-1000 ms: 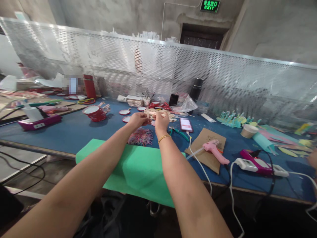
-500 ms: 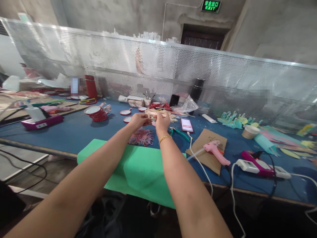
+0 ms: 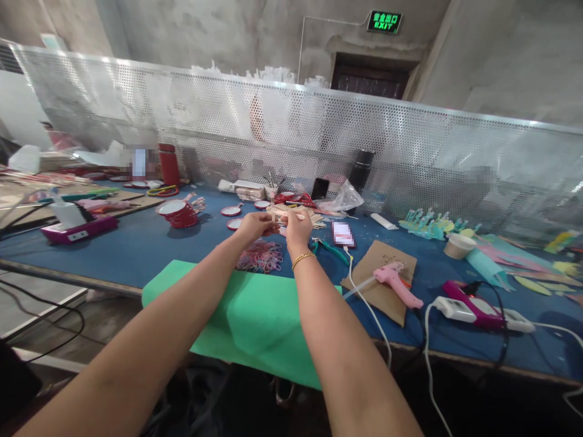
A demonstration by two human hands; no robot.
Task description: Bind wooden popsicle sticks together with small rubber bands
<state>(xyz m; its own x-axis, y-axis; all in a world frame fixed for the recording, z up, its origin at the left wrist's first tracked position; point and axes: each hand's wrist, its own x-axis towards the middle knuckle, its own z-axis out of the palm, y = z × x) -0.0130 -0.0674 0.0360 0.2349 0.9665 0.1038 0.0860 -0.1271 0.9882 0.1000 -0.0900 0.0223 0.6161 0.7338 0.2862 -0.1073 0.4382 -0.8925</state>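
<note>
My left hand [image 3: 255,227] is closed, its fingertips pinching a thin pale stick [image 3: 273,209] that points upward. Beside it my right hand [image 3: 299,229], with a gold bracelet at the wrist, is closed round a light wooden stick [image 3: 298,215] lying sideways. The fingertips of both hands nearly meet; whether the two sticks are joined is too small to tell. Behind the hands lies a pile of pale wooden sticks [image 3: 314,216]. Below them is a heap of pink and purple strings [image 3: 260,256]. Green-handled pliers [image 3: 334,250] rest right of my right wrist.
A pink glue gun [image 3: 396,282] lies on cardboard [image 3: 364,297] at right, near a purple power strip [image 3: 473,303] with cables. Red-rimmed discs [image 3: 177,215] are stacked at left. Green cloth [image 3: 255,315] hangs over the front edge. A perforated metal screen [image 3: 204,121] stands behind.
The view has shifted slightly. Both hands stay together at the same place over the table, still holding the sticks, with only small finger movement.
</note>
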